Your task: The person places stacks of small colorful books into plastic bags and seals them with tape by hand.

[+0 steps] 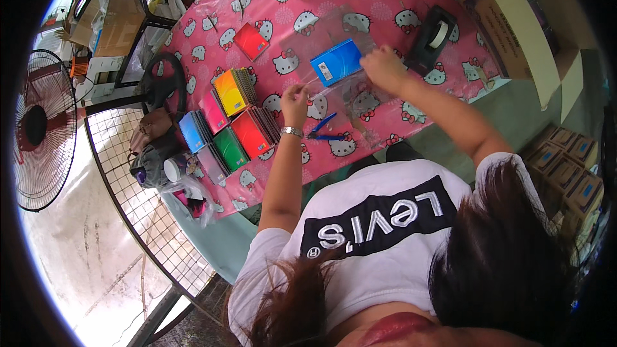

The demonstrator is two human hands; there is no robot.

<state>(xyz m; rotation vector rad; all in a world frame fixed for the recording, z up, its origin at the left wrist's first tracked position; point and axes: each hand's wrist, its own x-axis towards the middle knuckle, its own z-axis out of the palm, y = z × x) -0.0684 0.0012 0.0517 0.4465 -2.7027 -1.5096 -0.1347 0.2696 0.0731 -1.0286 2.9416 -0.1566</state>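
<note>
A blue spiral notebook (336, 63) with a small white label lies on a sheet of clear plastic (307, 44) on the table. Just left of the notebook's near corner, my left hand (295, 104) pinches an edge of the clear plastic. My right hand (384, 69) is closed at the notebook's right end; what its fingers grip is hidden. Blue-handled cutting pliers (326, 130) rest on the table between my forearms. A black tape dispenser (432, 40) with a roll of clear tape stands right of my right hand.
Stacks of spiral notebooks in yellow (232, 93), red (252, 133), green (229, 148) and other colours stand at the left. One red notebook (250, 42) lies apart. Cardboard boxes (491, 29) border the table at right and back. A fan (42, 127) stands far left.
</note>
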